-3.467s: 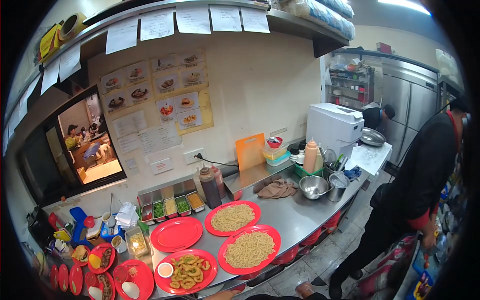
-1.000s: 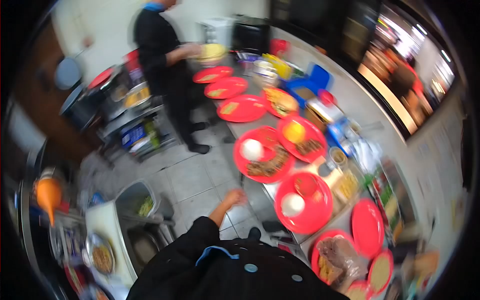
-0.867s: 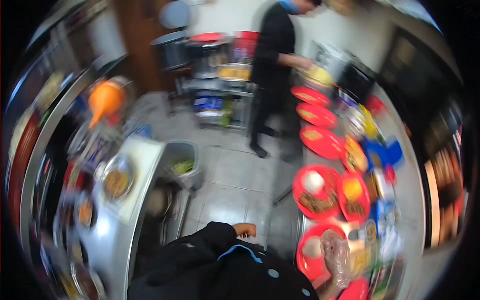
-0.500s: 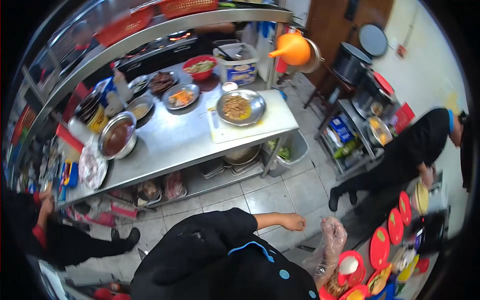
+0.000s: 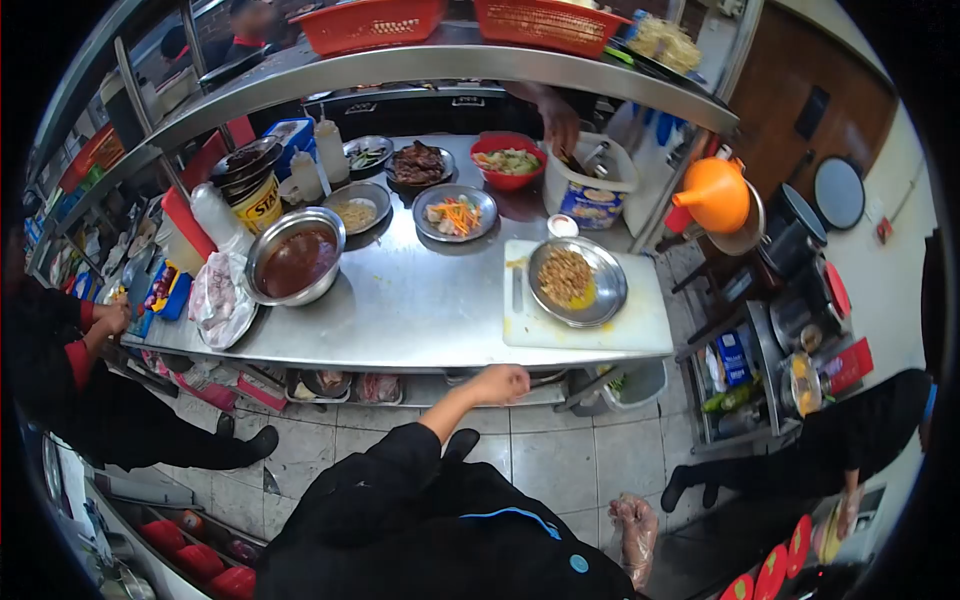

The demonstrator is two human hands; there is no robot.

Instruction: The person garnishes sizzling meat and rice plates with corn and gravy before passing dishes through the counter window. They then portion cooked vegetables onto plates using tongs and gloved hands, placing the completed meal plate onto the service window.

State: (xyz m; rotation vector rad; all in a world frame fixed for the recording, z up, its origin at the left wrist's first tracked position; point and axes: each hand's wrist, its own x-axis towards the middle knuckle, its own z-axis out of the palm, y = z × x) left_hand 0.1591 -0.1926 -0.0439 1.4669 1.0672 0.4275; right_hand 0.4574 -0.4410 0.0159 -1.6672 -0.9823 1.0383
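head view: metal plate [image 5: 609,274] of chopped food [image 5: 565,277] sat on the cutting board [image 5: 640,315], at one o'clock from the bare left hand [image 5: 499,384], the nearer, and near twelve from the gloved right hand [image 5: 636,535]. plate round, without long axis; board ran nine to three. left fingers were curled nearly closed, nothing seen held; right fingers were bent, contents could not be told.

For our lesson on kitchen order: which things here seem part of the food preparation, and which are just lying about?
Probably in the job:
- gloved right hand, bare left hand
- steel dish of chopped food
- cutting board
- red bowl of vegetables

Probably just lying about:
- orange funnel
- slotted red basket overhead
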